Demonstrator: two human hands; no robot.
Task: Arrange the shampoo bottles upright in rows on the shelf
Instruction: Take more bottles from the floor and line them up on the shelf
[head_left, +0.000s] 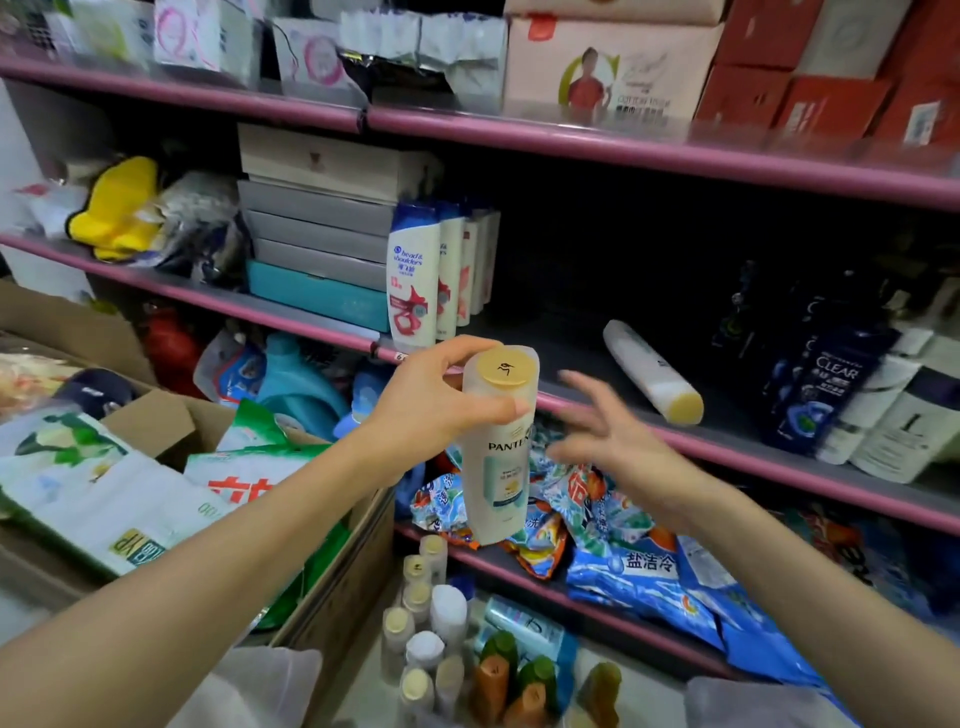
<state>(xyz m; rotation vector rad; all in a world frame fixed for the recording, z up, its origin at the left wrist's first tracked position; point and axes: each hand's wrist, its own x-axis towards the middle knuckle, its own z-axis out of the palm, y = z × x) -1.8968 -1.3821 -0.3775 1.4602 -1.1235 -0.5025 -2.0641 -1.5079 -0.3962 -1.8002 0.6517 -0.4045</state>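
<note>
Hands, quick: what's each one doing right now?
Left hand: grips the Pantene bottle near its cap.
Right hand: open, fingers spread, holding nothing.

Yellow plush toy, stacked boxes, detergent bags.

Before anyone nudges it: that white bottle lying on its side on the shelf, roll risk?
Likely yes. The white bottle lies on its side and looks round-bodied, so a sideways push would probably roll it. Its yellow cap end sits near the pink shelf edge, which shows no raised lip to stop it. It looks like smooth, rigid plastic, possibly slippery.
</note>
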